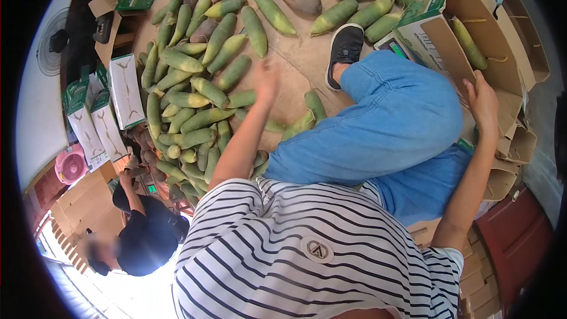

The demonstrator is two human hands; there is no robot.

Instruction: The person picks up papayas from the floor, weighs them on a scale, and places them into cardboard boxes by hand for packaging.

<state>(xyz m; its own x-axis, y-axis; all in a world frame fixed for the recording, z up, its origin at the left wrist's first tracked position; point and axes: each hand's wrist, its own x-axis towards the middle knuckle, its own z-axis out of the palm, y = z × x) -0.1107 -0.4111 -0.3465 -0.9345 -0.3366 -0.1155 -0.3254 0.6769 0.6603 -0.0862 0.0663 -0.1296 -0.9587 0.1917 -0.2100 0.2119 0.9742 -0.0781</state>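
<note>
My left hand [269,80] is raised over the cardboard-covered floor, just right of a big pile of green radishes [204,91]. It looks blurred, its fingers smeared, and I see nothing clearly held in it. At the right, my right hand [483,105] grips the near edge of an open cardboard box [440,38]. One green radish [469,43] lies inside that box. Beside my bent knee, a scale with a lit green display [398,51] is partly covered by the box and my leg.
More radishes, some purplish [299,0], are spread ahead around my shoe [345,50]. White and green cartons [126,91] stand at the left, near a pink fan [71,164]. A co-worker in dark clothes [147,239] sits at lower left. Empty boxes [522,38] stack at the right.
</note>
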